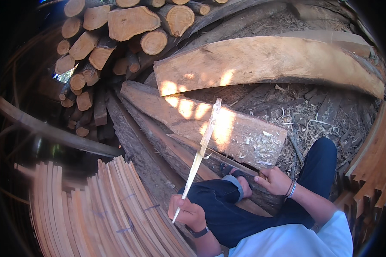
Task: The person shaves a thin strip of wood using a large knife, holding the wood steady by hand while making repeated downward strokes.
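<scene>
My left hand (188,211) is closed around the thin lower end of a wooden stick (196,165), which slants up and away from me. Its lower part is pale and freshly shaved; the upper part is thicker and browner. In my right hand (275,180) is the handle end of a long knife (231,162), its blade pointing left and crossing at the stick. A small curled shaving (207,156) hangs where blade and stick meet. Whether the edge is cutting in cannot be made out. The stick's tip overlaps a sunlit plank (261,136) beyond my hands.
Many thin wooden slats (85,210) are stacked at my left. Cut logs (133,23) are piled at the far left. A broad curved slab (261,60) lies across the far side. Wood shavings (313,124) litter the ground, and notched boards (366,180) stand at my right.
</scene>
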A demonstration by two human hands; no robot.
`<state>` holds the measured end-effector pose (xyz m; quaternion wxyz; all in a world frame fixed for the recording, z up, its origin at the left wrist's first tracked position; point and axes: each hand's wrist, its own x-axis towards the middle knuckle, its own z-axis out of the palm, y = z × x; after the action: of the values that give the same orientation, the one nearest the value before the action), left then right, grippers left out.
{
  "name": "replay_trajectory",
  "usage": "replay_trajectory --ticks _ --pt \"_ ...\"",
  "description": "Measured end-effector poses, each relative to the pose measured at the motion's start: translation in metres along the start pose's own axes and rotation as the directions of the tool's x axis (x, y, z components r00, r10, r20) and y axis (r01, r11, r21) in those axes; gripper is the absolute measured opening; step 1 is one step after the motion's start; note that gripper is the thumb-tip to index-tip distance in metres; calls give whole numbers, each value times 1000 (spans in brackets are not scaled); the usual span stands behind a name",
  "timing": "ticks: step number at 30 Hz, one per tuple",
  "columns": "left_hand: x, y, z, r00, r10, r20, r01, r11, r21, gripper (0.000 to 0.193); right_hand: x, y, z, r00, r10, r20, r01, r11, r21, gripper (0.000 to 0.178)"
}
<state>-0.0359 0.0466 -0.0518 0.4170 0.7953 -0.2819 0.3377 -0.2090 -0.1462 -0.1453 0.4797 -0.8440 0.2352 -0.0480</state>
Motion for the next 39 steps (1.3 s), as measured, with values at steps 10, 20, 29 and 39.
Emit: replay_trajectory --ticks 10,20,29,39 --pt "-3 -4 -1 993 -3 -119 -1 1000 -30 60 5 11 -2 1000 3 26 -2 1000 -20 51" --pt "-4 -3 -2 994 -7 -105 9 1000 12 60 10 11 -2 999 52 14 -51 999 -13 52" --pt "-6 -5 -2 993 -17 -117 14 1000 -25 59 15 50 6 993 100 -69 -101 995 -11 53" --pt "-3 2 0 998 -34 -50 34 999 7 57 3 33 6 999 17 -49 -15 999 45 49"
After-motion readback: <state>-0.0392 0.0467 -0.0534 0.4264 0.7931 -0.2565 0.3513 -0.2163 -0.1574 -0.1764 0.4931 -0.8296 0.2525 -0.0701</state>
